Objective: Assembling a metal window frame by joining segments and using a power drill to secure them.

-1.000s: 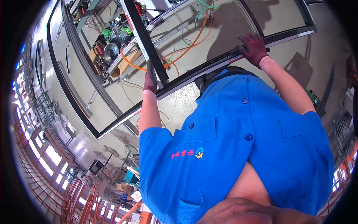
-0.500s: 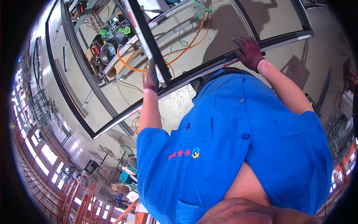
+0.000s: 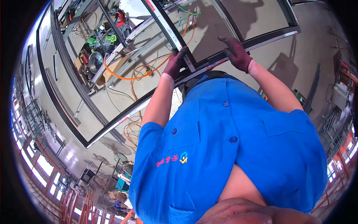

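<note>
A large black metal frame with a silvery edge stretches in front of me, its near rail passing close to my waist. A black-and-white metal bar runs away from me across the frame, its near end meeting that rail. My left hand, in a dark red and black glove, is closed around the bar close to this end. Further right, my right hand, gloved alike, hovers at or touches the near rail. Its fingers are stretched out and hold nothing; contact with the rail is hard to tell.
Beyond the frame lie a metal bowl, green tools and loose hardware. An orange hose and thinner cables loop over the floor beneath. Another black crossbar spans the frame at left; a further one stands right.
My left hand and the bar's near end have moved right along the near rail, closer to my right hand. The right hand's fingers have lifted and spread; the whole view has shifted slightly.
</note>
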Action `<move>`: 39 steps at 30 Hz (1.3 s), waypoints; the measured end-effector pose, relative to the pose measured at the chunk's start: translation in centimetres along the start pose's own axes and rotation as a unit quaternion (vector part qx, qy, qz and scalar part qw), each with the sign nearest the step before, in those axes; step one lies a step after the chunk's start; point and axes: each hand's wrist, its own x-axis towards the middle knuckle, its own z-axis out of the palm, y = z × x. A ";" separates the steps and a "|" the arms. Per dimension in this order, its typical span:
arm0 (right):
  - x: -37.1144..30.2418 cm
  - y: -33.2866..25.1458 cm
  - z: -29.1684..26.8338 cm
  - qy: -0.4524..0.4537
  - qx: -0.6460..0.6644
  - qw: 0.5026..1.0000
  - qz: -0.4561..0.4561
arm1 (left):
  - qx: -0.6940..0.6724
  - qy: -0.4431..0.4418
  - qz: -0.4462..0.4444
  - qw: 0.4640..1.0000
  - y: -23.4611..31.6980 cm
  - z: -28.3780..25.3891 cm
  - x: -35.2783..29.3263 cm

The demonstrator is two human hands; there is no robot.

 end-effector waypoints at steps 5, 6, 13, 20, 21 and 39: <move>-0.4 -0.3 0.0 -0.020 -0.079 0.997 -0.009 | -0.063 -0.016 0.057 0.996 -0.7 2.4 1.9; -0.5 -0.3 0.3 -0.020 -0.079 0.997 -0.007 | -0.057 -0.027 0.060 0.996 -0.8 3.4 2.8; -0.6 0.3 0.4 -0.014 -0.075 0.997 0.004 | -0.025 0.064 0.132 0.989 -1.3 7.2 6.1; -1.0 0.1 1.1 -0.019 -0.073 0.997 0.025 | -0.040 0.009 0.057 0.998 -0.6 5.8 4.5; -0.5 -0.3 1.5 -0.016 -0.074 0.997 0.012 | 0.060 0.016 0.081 0.995 -2.1 3.8 5.6; 6.1 2.4 7.1 0.250 0.080 0.921 0.287 | 0.266 0.318 0.161 0.896 -6.6 -40.6 -28.0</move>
